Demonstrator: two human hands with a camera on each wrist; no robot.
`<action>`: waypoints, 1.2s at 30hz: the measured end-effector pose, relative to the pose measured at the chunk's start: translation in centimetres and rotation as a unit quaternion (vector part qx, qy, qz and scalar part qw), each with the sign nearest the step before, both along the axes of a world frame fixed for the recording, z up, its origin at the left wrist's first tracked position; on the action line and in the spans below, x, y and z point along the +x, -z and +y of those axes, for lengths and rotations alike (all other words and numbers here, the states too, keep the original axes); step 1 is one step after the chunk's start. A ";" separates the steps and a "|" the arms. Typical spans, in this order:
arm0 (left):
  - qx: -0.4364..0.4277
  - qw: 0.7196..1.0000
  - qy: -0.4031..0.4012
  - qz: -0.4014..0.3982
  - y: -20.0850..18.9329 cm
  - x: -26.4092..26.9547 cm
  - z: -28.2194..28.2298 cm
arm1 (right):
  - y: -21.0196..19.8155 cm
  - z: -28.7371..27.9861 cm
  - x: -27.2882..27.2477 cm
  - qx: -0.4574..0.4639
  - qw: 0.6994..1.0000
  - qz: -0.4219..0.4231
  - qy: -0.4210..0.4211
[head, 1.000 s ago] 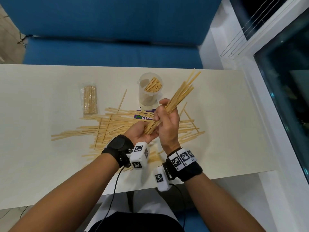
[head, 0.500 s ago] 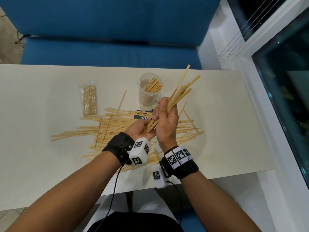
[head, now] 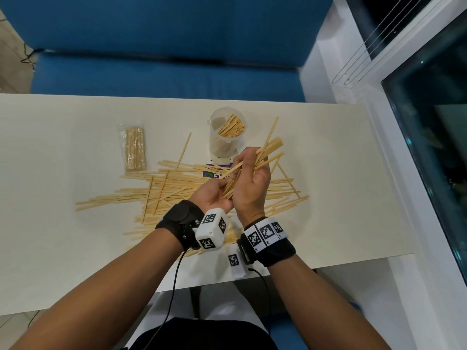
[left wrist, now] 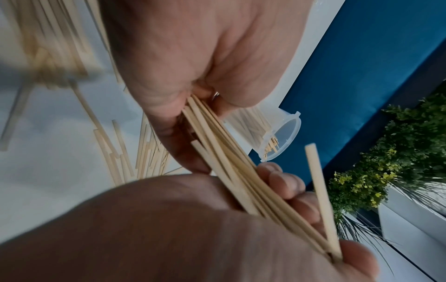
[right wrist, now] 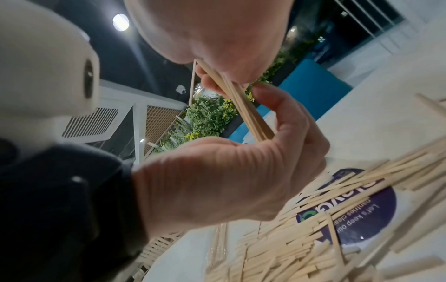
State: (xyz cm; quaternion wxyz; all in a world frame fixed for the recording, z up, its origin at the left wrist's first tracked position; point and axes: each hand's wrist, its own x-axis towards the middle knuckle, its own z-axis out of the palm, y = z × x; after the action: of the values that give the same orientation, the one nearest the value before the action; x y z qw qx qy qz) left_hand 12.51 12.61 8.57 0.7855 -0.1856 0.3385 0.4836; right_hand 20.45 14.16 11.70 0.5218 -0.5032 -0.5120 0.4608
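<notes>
A bundle of thin wooden sticks (head: pixel 267 150) slants up to the right above the table, its upper ends fanned apart. My right hand (head: pixel 252 183) grips it round the middle. My left hand (head: pixel 209 195) lies palm up just below, and its thumb and fingers curl round the bundle's lower ends (right wrist: pixel 246 108). In the left wrist view the sticks (left wrist: pixel 229 171) run from the right hand (left wrist: pixel 193 47) across the left fingers (left wrist: pixel 287 183). A clear plastic cup (head: pixel 227 137) with several sticks in it stands just behind the hands.
Many loose sticks (head: pixel 171 188) lie scattered over the pale table (head: pixel 63 160), partly covering a purple label (head: pixel 213 175). A sealed packet of sticks (head: pixel 135 147) lies to the left. A blue sofa (head: pixel 164 72) runs behind the table, with a window (head: pixel 429 147) at the right.
The bundle has slid lower through my right hand and its upper ends have spread apart. Both hands have stayed in about the same place over the pile.
</notes>
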 end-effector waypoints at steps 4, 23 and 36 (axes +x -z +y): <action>-0.019 1.000 -0.010 -0.016 0.2 -0.2 -0.4 | -0.2 0.2 0.1 0.017 1.000 0.003 -0.003; 0.002 1.000 0.013 0.018 0.1 -0.2 -0.1 | 0.6 0.0 0.7 0.041 0.998 0.001 -0.044; -0.029 0.989 -0.007 -0.142 0.3 -1.6 0.3 | 1.7 -1.0 1.2 -0.020 0.991 -0.016 -0.134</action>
State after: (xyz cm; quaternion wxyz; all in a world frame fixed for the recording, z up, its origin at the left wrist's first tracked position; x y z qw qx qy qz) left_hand 10.95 12.86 8.30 0.8167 -0.2774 0.2358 0.4477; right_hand 21.64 13.15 9.99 0.4367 -0.4481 -0.5738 0.5284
